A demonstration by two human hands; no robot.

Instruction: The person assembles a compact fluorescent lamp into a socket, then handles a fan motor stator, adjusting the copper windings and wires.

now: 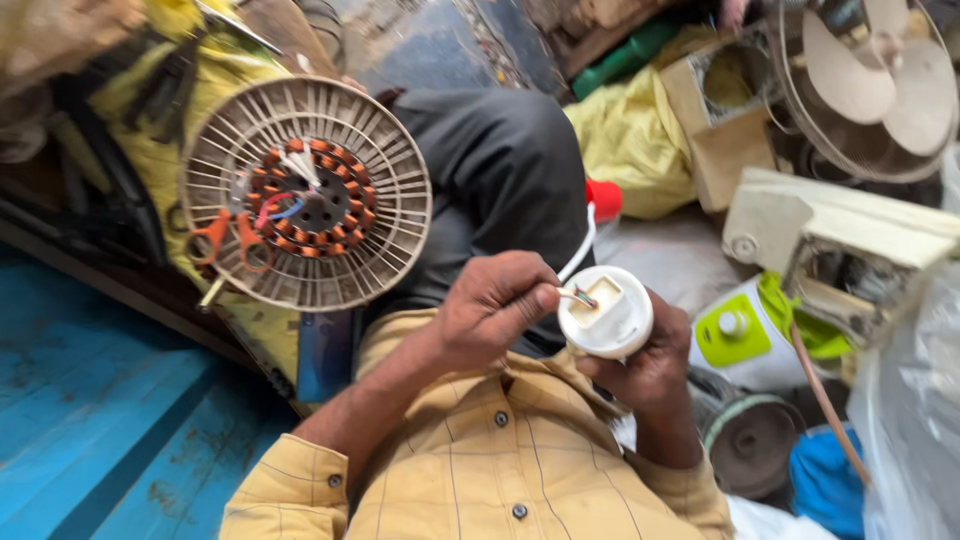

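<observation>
The right hand [655, 365] cups a round white plug housing [606, 312] from below, fingers wrapped firmly around it so its open face points up at the camera. The left hand [492, 305] pinches a thin wire end [578, 294] between thumb and fingertips and presses it into the housing's square recess; a white cable [580, 250] trails away over the dark trouser leg [500, 180]. Beside that knee, a fan guard with copper motor windings [305, 195] leans against yellow cloth at the edge of the blue floor [90, 400].
</observation>
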